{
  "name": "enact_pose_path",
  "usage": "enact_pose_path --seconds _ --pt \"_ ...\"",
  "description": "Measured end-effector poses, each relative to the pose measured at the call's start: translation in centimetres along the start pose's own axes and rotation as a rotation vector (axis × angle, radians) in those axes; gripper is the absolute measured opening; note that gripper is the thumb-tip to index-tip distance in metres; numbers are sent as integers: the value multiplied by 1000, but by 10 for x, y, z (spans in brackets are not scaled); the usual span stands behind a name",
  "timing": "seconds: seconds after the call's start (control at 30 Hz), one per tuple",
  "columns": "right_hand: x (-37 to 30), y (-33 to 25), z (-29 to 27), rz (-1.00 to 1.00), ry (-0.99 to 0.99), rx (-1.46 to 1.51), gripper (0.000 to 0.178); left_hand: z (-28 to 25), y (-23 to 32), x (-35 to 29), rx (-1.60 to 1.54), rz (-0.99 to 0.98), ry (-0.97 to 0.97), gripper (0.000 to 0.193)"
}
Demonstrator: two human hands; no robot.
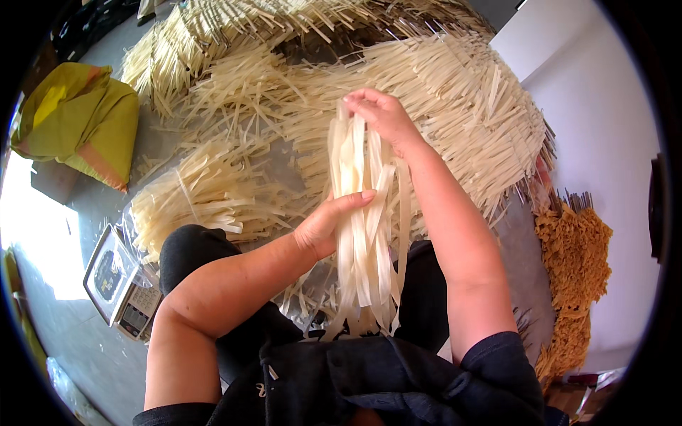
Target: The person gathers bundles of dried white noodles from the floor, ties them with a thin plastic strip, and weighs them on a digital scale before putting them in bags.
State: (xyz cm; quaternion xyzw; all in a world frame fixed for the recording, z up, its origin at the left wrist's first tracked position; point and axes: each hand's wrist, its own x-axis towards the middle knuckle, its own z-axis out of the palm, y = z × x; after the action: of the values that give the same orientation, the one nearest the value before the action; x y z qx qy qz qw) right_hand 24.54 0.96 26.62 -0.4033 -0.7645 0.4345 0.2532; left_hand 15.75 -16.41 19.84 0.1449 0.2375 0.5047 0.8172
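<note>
Upright in front of my body I hold a bundle of long, flat, cream-coloured strips; their exact kind I cannot tell. My left hand is closed round the middle of the bundle, its thumb lying across the front. At the top ends, my right hand pinches the strips between thumb and fingers. The lower ends hang loose over my lap. Beyond my hands, a wide heap of the same strips covers the floor. Left of my hands lies a tied bunch of strips, with clear plastic by it.
A digital scale with plastic on its tray stands by my left knee. Farther left is a yellow-green woven sack. Orange-brown crinkled strips are piled along the white wall at right.
</note>
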Motion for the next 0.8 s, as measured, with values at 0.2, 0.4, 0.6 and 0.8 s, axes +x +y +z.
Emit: enact_pose_path --seconds 0.2,0.4,0.6,0.8 --pt "-12 -3 -12 125 -130 -73 21 -1 -1 2 -46 -63 -83 57" --pt "-23 5 -6 -2 -101 14 27 4 -14 6 26 -73 -71 57" --pt "-48 4 -35 199 -283 -76 30 13 -17 3 53 15 -116 71" --pt "-63 2 -26 106 -176 109 29 10 -20 8 149 18 -61 76"
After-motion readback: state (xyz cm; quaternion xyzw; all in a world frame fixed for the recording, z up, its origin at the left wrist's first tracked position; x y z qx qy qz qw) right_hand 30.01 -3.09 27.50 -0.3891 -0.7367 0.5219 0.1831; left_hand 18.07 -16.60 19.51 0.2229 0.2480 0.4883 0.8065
